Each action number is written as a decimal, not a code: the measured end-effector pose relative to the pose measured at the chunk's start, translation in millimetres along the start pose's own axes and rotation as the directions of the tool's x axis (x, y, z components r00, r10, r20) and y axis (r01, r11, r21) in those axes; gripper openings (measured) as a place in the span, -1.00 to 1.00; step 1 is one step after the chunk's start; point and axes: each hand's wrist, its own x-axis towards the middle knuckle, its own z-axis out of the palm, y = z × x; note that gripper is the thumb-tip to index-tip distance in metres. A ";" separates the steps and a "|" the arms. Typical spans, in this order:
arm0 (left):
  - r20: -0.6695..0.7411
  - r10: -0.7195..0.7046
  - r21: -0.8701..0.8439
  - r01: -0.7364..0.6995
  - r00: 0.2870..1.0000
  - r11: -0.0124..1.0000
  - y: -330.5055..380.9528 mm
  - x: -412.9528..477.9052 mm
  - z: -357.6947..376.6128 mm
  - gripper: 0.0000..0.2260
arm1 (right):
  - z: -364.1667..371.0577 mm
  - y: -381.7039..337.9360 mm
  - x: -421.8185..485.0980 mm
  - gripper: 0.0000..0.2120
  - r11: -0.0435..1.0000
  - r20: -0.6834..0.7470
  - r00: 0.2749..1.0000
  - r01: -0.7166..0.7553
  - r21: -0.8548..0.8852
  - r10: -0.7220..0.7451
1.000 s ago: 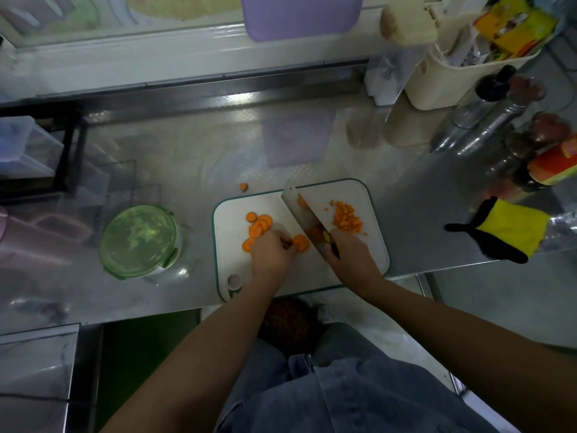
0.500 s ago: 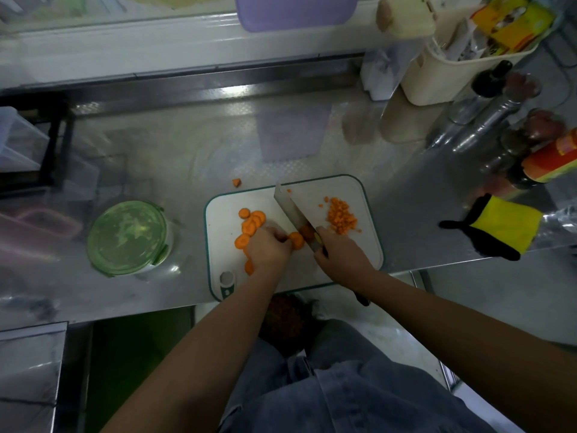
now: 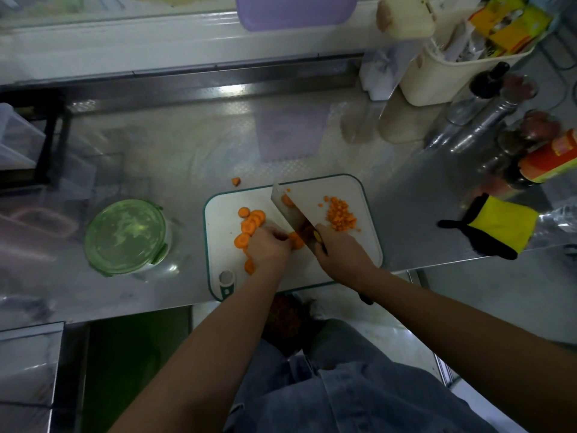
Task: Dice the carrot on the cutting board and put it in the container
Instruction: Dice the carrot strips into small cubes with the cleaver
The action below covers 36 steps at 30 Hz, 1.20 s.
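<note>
A white cutting board [image 3: 359,245] with a teal rim lies at the counter's front edge. Round carrot slices [image 3: 248,226] lie on its left half and a pile of diced carrot [image 3: 340,214] on its right. My left hand [image 3: 270,248] holds a few carrot slices [image 3: 296,240] down with curled fingers, right beside the blade. My right hand [image 3: 340,254] grips the handle of a cleaver [image 3: 288,210], whose blade slants across the board's middle. A round container with a green lid [image 3: 125,235] stands left of the board, lid on.
One carrot piece [image 3: 236,181] lies on the steel counter behind the board. A yellow and black glove [image 3: 496,228] lies to the right. Bottles [image 3: 546,159] and a cream caddy [image 3: 443,73] crowd the back right. A black rack with clear bins [image 3: 28,142] stands at the left.
The view has shifted slightly. The cleaver has gone on chopping beside my left hand, which stays on the slices; the diced pile is unchanged.
</note>
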 end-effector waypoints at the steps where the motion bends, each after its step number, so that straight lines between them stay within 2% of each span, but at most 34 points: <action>1: -0.001 0.000 0.000 0.000 1.000 1.000 0.1 0.1 0.0 -0.86 | 1.8 0.8 -0.6 -0.73 1.000 0.010 1.000 -0.004 -0.010 0.004; 14: 0.016 -0.019 0.008 0.019 1.000 1.000 1.1 5.4 -2.1 -0.85 | 13.7 -10.6 9.3 -0.80 0.996 0.020 0.999 -0.034 -0.086 0.036; 22: 0.006 -0.028 -0.006 0.028 1.000 1.000 1.7 3.1 -2.7 -0.85 | 16.3 -14.4 18.0 -0.87 0.998 -0.001 1.000 -0.028 -0.054 0.028; 27: 0.022 -0.056 0.000 0.057 0.998 0.998 2.1 3.0 -4.7 -0.82 | 8.4 -8.2 9.0 -0.78 0.997 -0.059 0.996 -0.064 0.040 0.066; 36: 0.021 -0.053 -0.023 0.054 0.998 0.998 -0.5 5.0 -3.3 -0.79 | 10.7 -5.4 -1.2 -0.83 0.999 0.025 0.999 -0.034 -0.017 0.035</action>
